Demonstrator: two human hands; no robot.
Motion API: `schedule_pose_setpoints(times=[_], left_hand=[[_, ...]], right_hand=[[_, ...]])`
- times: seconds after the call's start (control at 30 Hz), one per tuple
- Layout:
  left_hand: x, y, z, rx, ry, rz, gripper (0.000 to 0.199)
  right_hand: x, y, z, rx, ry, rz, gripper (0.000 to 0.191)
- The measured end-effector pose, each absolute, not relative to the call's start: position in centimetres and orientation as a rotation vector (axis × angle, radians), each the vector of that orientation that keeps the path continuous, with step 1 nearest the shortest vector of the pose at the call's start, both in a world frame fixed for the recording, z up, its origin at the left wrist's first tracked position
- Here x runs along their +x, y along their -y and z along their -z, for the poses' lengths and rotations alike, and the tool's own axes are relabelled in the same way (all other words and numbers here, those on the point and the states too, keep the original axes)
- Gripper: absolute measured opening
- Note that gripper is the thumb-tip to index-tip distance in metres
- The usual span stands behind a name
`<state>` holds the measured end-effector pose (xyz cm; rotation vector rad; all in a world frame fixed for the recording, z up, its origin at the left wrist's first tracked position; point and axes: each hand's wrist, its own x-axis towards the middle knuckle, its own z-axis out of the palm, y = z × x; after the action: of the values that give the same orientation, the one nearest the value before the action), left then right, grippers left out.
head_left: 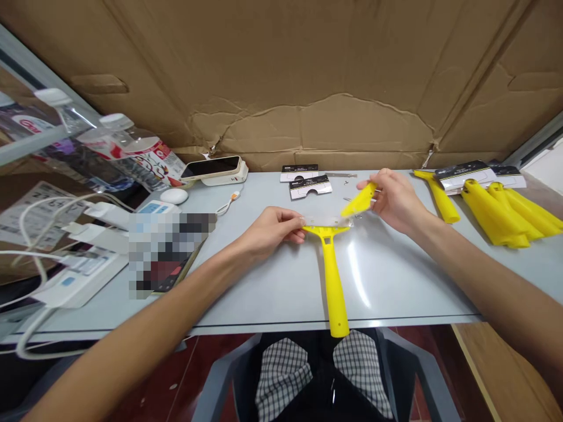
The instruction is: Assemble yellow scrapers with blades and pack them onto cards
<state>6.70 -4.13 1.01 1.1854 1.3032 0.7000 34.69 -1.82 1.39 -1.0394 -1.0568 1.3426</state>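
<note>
A yellow T-shaped scraper handle [333, 281] lies on the table with its grip end jutting past the front edge. Along its wide head sits a translucent strip [321, 221]. My left hand [279, 231] pinches the left end of this head and strip. Raised just above the right end, a flat yellow plastic piece [359, 201] is tilted in the fingers of my right hand [391, 196]. Tiny metal screws [358, 217] lie beside the head, and a few more small bits are farther back. Exactly how my right fingertips grip is partly hidden.
Black-and-white cards [310, 187] and a thin metal strip [343, 175] lie at the back. More yellow handles [497, 217] are on the right. At left are a phone [213, 170], a white power strip [88, 275] with cables, and bottles [145, 152]. Cardboard [308, 76] stands behind.
</note>
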Motion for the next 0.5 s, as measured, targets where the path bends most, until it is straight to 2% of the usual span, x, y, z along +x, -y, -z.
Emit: schedule_pose_setpoints(times=[0.1,0.2,0.37,0.43,0.5], left_hand=[[6.7,4.1,-0.9,1.186,-1.302,-0.708,0.022],[6.7,4.2,-1.0,1.192,-1.303,-0.712,0.022],[6.7,4.4,-1.2,1.213,-1.316,-0.728,0.019],[6.7,4.4,-1.2,1.203,-1.332,-0.722,0.016],[6.7,4.3,-1.3,1.191,-1.335,-0.731,0.013]], right_hand=[[34.8,1.9,-0.8,-1.136,1.293,-1.197,0.044],[34.7,2.0,-0.8,-1.19,1.65,-0.89,0.033],[35.9,3.9,-4.4,-1.29,2.244,-0.393,0.017],[37.6,6.8,-6.3,-1.43,2.351,-0.278,0.017],[40.2,11.5,-7.2,-1.535,2.319,-0.092,0.027]])
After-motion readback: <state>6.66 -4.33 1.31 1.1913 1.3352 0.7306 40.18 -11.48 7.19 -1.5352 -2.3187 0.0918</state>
